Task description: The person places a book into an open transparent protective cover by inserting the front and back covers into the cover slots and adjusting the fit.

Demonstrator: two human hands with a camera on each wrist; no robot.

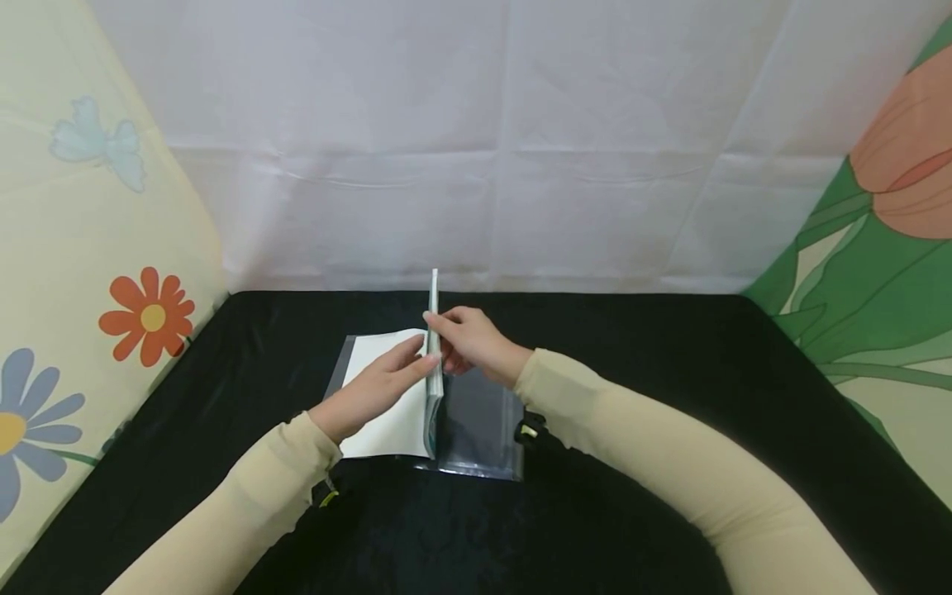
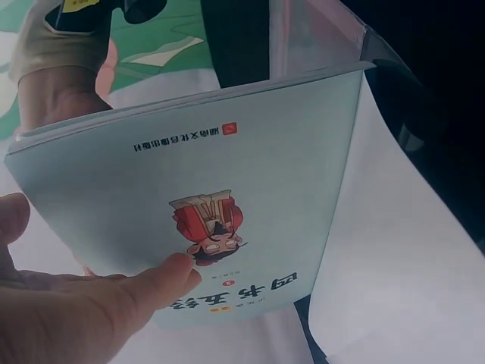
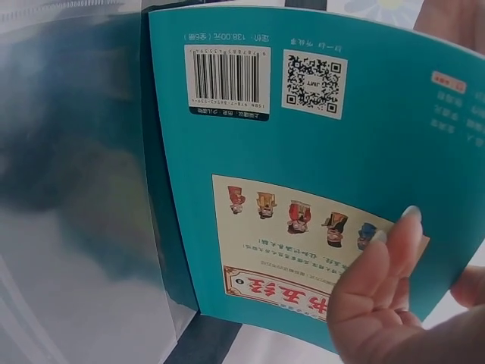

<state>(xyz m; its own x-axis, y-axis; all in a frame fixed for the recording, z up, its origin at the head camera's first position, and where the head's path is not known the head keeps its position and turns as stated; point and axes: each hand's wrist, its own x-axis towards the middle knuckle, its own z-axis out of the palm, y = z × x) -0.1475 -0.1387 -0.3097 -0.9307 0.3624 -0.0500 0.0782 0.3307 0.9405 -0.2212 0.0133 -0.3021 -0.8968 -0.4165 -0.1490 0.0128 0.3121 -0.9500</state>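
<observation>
A book (image 1: 435,355) stands upright on its spine side, seen edge-on in the head view. Its pale blue page (image 2: 258,167) with a cartoon figure faces left; the teal back cover (image 3: 204,148) with barcode faces right. White inner cover (image 1: 383,413) lies folded out to the left. My right hand (image 1: 479,343) pinches the page block at its upper edge, thumb on the left side, fingers against the back cover. My left hand (image 1: 379,388) is beside the left face, fingers extended, with the thumb touching the pale page. Clear plastic book jacket (image 1: 483,426) lies flat beneath, extending right.
Black cloth (image 1: 632,512) covers the table. A white curtain (image 1: 446,149) hangs along the back, with flower-printed panels (image 1: 149,318) at both sides. A dark device (image 1: 530,428) is strapped at the right wrist, another (image 1: 324,492) at the left.
</observation>
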